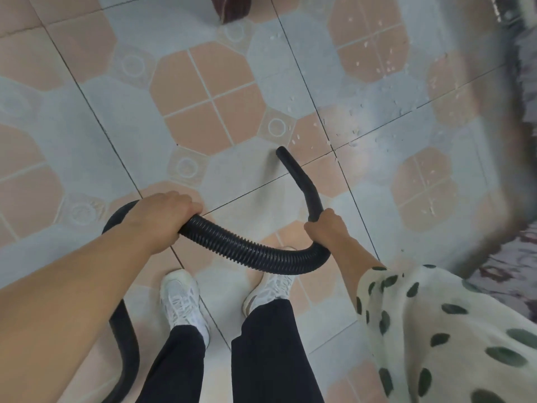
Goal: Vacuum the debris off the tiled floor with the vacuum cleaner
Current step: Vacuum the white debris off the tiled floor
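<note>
The left hand (162, 218) is wrapped over the ribbed black hose (247, 248), fingers curled shut around it from above. The right hand (327, 229) grips the hose farther along, at the bend where the ribbing meets the smooth curved nozzle (299, 178), fingers closed tight on it. Between the 2 hands the hose sags in a shallow arc, passing above the 2 white shoes (181, 298). Behind the left hand the hose loops back and drops down past the left forearm toward the bottom edge.

From the right hand the nozzle rises forward and curves left, its open tip close to the tiled floor (203, 91), though whether it touches cannot be told. Small white debris (297, 139) lies just beyond and right of the tip, and more is scattered farther ahead and to the right of the right hand, across the pink and grey tiles. A spotted sleeve (436, 330) covers the right arm. A dark patterned rug (517, 257) lies to the far right of that hand, blurred.
</note>
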The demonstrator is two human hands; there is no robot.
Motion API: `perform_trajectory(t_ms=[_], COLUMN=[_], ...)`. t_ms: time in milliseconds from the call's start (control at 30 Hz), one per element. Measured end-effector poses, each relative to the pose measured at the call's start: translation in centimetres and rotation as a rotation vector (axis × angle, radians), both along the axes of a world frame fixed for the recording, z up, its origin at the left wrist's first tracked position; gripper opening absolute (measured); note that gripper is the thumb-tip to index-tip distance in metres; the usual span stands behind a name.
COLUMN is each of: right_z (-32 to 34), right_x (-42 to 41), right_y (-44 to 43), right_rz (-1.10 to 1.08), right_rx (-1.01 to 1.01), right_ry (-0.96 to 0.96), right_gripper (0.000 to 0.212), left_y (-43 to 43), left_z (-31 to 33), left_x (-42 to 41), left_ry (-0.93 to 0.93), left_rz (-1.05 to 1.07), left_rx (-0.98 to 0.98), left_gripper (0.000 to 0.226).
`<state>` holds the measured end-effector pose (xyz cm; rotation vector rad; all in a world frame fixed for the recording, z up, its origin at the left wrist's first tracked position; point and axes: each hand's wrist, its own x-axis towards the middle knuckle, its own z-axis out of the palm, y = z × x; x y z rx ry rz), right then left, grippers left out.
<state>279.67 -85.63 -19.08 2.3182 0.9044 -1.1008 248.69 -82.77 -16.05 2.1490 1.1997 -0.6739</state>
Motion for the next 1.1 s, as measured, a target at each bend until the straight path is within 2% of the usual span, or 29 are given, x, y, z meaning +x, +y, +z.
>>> perform_trajectory(t_ms=[133, 300, 400, 533, 867, 1033, 1100], right_z=[-0.3, -0.7, -1.0, -1.4, -2.0, -2.2, -2.2], right_x=[3.0, 5.4, 6.1, 7.6, 11.1, 12.2, 13.1], right_y=[0.0, 0.5, 0.6, 0.3, -2.3, -3.5, -4.1], right_rz=[-0.231, -0.132, -0.184, -0.327, -0.598, -0.405, -0.392], right_rx=[0.113, 0.227, 0.209, 0.172, 0.271, 0.364, 0.396], right_ry=[0.010, 0.069, 0.052, 0.057, 0.195, 0.071, 0.029], right_gripper=[0.053, 0.051, 0.058, 0.050, 0.030, 0.032, 0.035], left_y=[1.5, 2.7, 2.5, 2.9, 2.8, 2.4, 2.0], left_z=[-0.3, -0.5, -0.4, -0.2, -1.0, -1.4, -1.6], left_x=[2.8, 5.7, 6.4, 7.8, 11.3, 13.2, 14.0], left_ry=[0.027, 0.060, 0.075, 0.078, 0.066, 0.091, 0.094], left_rz=[-0.057, -0.102, -0.102, -0.085, -0.196, -0.252, -0.260], left_rx=[0.031, 0.030, 0.033, 0.025, 0.065, 0.052, 0.042], left_gripper=[0.028, 0.025, 0.024, 0.025, 0.025, 0.026, 0.027])
